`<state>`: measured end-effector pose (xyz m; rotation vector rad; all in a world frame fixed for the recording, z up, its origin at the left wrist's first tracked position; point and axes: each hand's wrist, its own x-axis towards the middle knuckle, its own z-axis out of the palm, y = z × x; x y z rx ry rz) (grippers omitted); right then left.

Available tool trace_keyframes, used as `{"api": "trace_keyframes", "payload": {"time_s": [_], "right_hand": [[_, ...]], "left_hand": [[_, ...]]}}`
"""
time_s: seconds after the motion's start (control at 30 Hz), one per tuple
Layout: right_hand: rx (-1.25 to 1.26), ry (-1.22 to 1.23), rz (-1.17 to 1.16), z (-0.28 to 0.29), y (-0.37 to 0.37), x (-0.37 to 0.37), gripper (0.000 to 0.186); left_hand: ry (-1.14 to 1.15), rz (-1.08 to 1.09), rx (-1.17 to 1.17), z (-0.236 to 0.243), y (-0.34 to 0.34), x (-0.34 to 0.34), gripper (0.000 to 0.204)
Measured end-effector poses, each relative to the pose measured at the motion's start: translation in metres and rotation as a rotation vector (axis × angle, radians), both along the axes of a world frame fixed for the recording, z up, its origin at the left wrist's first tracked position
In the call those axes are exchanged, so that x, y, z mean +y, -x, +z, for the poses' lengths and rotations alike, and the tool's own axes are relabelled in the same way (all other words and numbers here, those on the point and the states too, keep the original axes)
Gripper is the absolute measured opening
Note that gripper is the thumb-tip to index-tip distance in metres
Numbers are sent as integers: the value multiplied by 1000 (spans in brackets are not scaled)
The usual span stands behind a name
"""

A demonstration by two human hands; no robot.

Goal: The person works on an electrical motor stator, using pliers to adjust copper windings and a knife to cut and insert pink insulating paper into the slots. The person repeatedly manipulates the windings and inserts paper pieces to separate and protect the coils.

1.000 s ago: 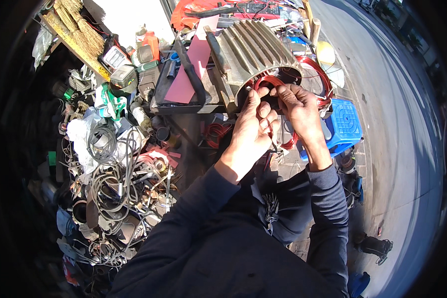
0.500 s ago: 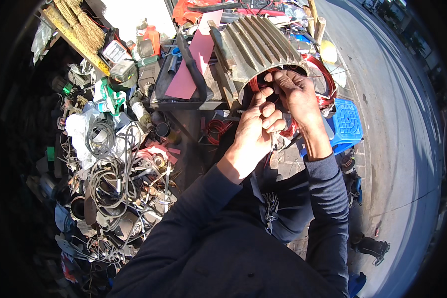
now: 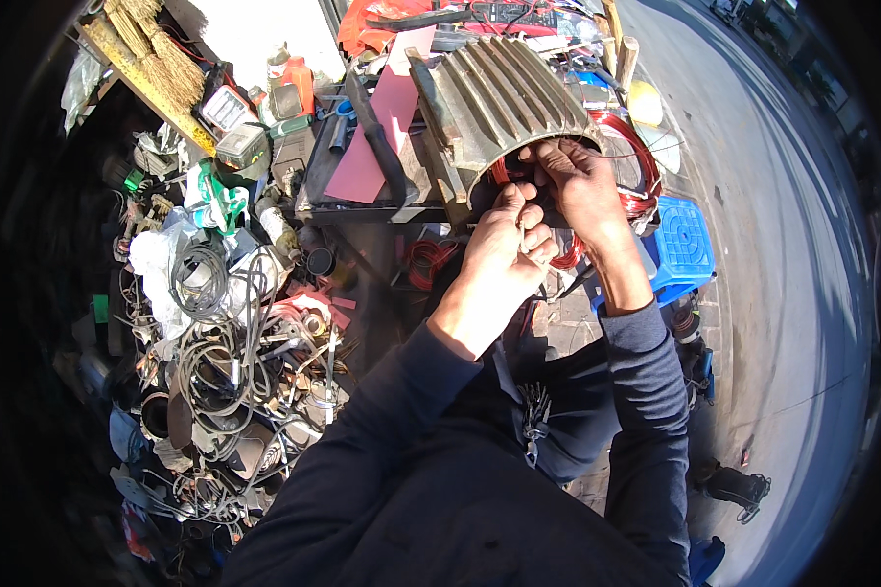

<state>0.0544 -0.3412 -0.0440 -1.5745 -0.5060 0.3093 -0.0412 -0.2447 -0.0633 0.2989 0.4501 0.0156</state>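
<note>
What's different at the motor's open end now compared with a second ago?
Little. The right hand has shifted up to the rim of the ribbed motor housing, fingers curled over the red wire windings. The left hand has stayed closed just below it; what it pinches is hidden. The housing, the blue crate and the cable pile have not moved.

Red wire (image 3: 632, 147); grey ribbed housing (image 3: 504, 98); blue stool (image 3: 683, 240)

Ribbed motor housing (image 3: 504, 103): dull cast metal. Wire coils (image 3: 628, 161): glossy red. Stool (image 3: 683, 242): blue plastic.
</note>
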Motion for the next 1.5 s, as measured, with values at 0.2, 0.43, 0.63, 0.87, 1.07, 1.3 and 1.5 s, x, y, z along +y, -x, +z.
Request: {"api": "trace_keyframes", "payload": {"time_s": [0.2, 0.43, 0.63, 0.87, 1.07, 1.3, 1.5], "right_hand": [[-305, 270, -127, 13, 21, -48, 33], [-622, 722, -556, -4, 54, -131, 35], [-284, 457, -421, -33, 62, -140, 43], [-253, -2, -633, 19, 69, -144, 23], [-573, 152, -580, 45, 40, -105, 25], [-157, -276, -739, 32, 80, -150, 42], [60, -619, -577, -21, 114, -164, 26]], "left_hand": [[158, -39, -219, -19, 5, 6, 28], [155, -75, -276, -21, 10, 10, 28], [153, -103, -278, -20, 11, 13, 26], [185, -119, -309, -24, 10, 15, 27], [177, -124, -300, -21, 11, 15, 26], [182, -131, -275, -16, 11, 16, 28], [182, -131, -290, -16, 12, 17, 28]]}}
